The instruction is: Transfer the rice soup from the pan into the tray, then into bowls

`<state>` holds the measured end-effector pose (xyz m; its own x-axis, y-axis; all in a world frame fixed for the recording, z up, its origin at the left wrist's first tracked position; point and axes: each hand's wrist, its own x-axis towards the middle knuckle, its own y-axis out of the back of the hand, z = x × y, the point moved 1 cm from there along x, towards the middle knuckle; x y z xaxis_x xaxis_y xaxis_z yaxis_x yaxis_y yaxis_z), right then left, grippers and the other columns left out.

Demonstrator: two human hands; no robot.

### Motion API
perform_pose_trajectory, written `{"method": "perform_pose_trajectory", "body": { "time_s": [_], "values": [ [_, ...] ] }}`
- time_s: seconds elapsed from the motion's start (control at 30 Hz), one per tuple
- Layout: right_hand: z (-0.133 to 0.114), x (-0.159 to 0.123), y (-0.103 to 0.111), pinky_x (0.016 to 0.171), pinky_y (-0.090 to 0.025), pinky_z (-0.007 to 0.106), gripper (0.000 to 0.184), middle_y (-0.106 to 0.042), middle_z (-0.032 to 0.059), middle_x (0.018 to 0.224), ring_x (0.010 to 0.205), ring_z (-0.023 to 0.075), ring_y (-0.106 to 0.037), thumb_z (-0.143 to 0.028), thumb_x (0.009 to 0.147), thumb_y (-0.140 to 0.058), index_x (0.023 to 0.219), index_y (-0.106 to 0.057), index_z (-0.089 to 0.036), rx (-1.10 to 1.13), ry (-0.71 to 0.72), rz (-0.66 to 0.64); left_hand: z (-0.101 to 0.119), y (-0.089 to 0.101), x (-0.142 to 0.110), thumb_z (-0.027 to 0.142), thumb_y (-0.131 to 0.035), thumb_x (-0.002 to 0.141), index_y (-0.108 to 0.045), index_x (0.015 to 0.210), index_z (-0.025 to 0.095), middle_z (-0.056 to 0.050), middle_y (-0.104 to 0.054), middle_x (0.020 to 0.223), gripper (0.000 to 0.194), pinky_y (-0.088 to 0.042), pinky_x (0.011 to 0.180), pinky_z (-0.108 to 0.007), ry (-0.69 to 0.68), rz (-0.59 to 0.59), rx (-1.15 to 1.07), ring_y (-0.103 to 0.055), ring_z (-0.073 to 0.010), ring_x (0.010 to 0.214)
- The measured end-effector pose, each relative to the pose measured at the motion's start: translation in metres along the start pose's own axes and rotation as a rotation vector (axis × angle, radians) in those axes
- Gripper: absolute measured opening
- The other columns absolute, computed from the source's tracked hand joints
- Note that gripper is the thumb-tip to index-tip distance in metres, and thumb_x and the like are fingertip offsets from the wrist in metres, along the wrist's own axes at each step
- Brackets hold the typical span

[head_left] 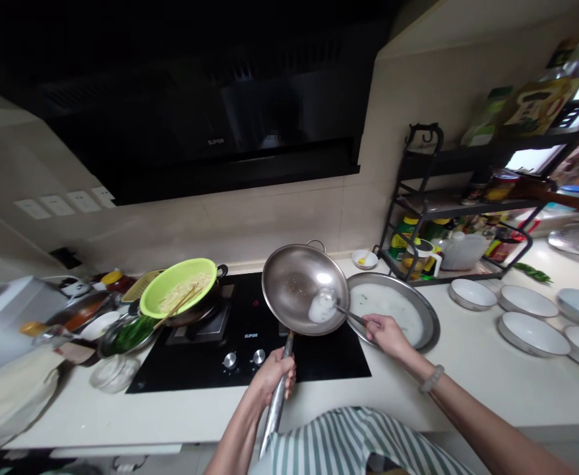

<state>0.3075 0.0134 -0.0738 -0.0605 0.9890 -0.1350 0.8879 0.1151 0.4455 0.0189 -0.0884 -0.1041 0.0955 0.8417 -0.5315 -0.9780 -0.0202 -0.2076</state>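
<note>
My left hand (275, 374) is wrapped round the long metal handle of a steel wok (297, 284), which is tilted up toward me above the black stove (250, 330). My right hand (387, 333) grips the handle of a ladle (323, 306) whose bowl rests inside the wok's lower right side, with a pale liquid or foam in it. A wide metal basin (421, 310) holding whitish liquid sits on the counter just right of the wok, under my right hand.
A green colander (178, 293) with pale strips and chopsticks sits on a pot on the left burner. Bowls of greens and sauces crowd the left counter. Several white bowls (531, 303) lie at the right. A black spice rack (442, 218) stands in the corner.
</note>
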Motion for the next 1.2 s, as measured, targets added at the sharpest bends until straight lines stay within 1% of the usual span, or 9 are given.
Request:
{"method": "perform_pose_trajectory", "body": {
  "time_s": [0.1, 0.2, 0.37, 0.63, 0.83, 0.93, 1.03, 1.13, 1.2],
  "values": [
    [-0.003, -0.003, 0.004, 0.047, -0.035, 0.025, 0.031, -0.057, -0.0021, 0.051, 0.045, 0.0130, -0.047, -0.025, 0.071, -0.058, 0.096, -0.070, -0.011, 0.222, -0.160, 0.005, 0.002, 0.000, -0.002, 0.029, -0.068, 0.062, -0.041, 0.080, 0.024, 0.010, -0.045, 0.051, 0.032, -0.031, 0.035, -0.019, -0.004, 0.001, -0.005, -0.038, -0.0074, 0.036],
    [-0.008, -0.009, 0.011, 0.044, -0.029, 0.024, 0.035, -0.058, -0.0018, 0.052, 0.042, 0.0106, -0.041, -0.025, 0.067, -0.058, 0.097, -0.069, -0.011, 0.291, -0.197, 0.005, 0.003, 0.000, -0.002, 0.030, -0.069, 0.062, -0.041, 0.080, 0.024, 0.010, -0.045, 0.051, 0.034, -0.031, 0.035, -0.019, -0.007, 0.002, -0.010, -0.038, -0.0074, 0.036],
    [-0.015, -0.017, 0.017, 0.042, -0.021, 0.024, 0.034, -0.057, -0.0010, 0.052, 0.042, 0.0102, -0.037, -0.028, 0.065, -0.058, 0.093, -0.069, -0.013, 0.299, -0.230, -0.011, 0.003, 0.000, -0.003, 0.030, -0.071, 0.063, -0.040, 0.081, 0.024, 0.011, -0.044, 0.051, 0.037, -0.031, 0.036, -0.018, 0.003, -0.004, -0.009, -0.037, -0.0059, 0.036],
    [-0.019, -0.026, 0.022, 0.041, -0.018, 0.021, 0.034, -0.057, -0.0007, 0.051, 0.042, 0.0082, -0.034, -0.025, 0.060, -0.060, 0.091, -0.067, -0.013, 0.396, -0.294, 0.007, 0.006, -0.002, -0.005, 0.029, -0.067, 0.063, -0.040, 0.080, 0.024, 0.011, -0.043, 0.051, 0.032, -0.029, 0.035, -0.019, 0.004, 0.002, 0.008, -0.036, -0.0067, 0.037],
    [-0.015, -0.036, 0.044, 0.041, -0.015, 0.020, 0.037, -0.055, -0.0014, 0.051, 0.042, 0.0065, -0.031, -0.027, 0.057, -0.065, 0.092, -0.068, -0.013, 0.503, -0.325, 0.017, 0.008, -0.004, -0.008, 0.029, -0.067, 0.061, -0.039, 0.078, 0.025, 0.010, -0.044, 0.051, 0.033, -0.029, 0.035, -0.019, -0.002, 0.006, 0.003, -0.035, -0.0062, 0.037],
    [-0.007, -0.041, 0.061, 0.041, -0.016, 0.021, 0.041, -0.055, -0.0009, 0.052, 0.042, 0.0070, -0.033, -0.029, 0.057, -0.067, 0.094, -0.069, -0.012, 0.513, -0.314, 0.067, 0.009, -0.004, -0.008, 0.030, -0.068, 0.061, -0.039, 0.077, 0.025, 0.010, -0.044, 0.051, 0.034, -0.030, 0.034, -0.019, -0.008, 0.006, 0.007, -0.035, -0.0065, 0.037],
    [0.010, -0.042, 0.078, 0.040, -0.023, 0.023, 0.042, -0.059, 0.0013, 0.055, 0.043, 0.0095, -0.039, -0.032, 0.060, -0.066, 0.096, -0.070, -0.011, 0.430, -0.264, 0.136, 0.009, -0.004, -0.008, 0.029, -0.066, 0.059, -0.039, 0.076, 0.025, 0.010, -0.045, 0.051, 0.032, -0.030, 0.034, -0.019, -0.014, 0.004, 0.008, -0.035, -0.0065, 0.037],
    [0.034, -0.040, 0.093, 0.045, -0.036, 0.027, 0.041, -0.064, 0.0041, 0.057, 0.047, 0.0159, -0.051, -0.038, 0.067, -0.061, 0.096, -0.072, -0.012, 0.203, -0.111, 0.219, 0.009, -0.004, -0.008, 0.027, -0.064, 0.058, -0.038, 0.076, 0.025, 0.010, -0.045, 0.050, 0.031, -0.030, 0.034, -0.019, -0.008, 0.005, 0.010, -0.035, -0.0063, 0.037],
    [0.052, -0.039, 0.100, 0.052, -0.046, 0.031, 0.039, -0.067, 0.0053, 0.057, 0.053, 0.0217, -0.061, -0.039, 0.073, -0.055, 0.096, -0.074, -0.014, -0.039, 0.021, 0.280, 0.008, -0.004, -0.008, 0.027, -0.064, 0.058, -0.038, 0.077, 0.025, 0.010, -0.044, 0.050, 0.031, -0.029, 0.034, -0.018, -0.009, 0.004, 0.007, -0.034, -0.0060, 0.036]
  ]
}}
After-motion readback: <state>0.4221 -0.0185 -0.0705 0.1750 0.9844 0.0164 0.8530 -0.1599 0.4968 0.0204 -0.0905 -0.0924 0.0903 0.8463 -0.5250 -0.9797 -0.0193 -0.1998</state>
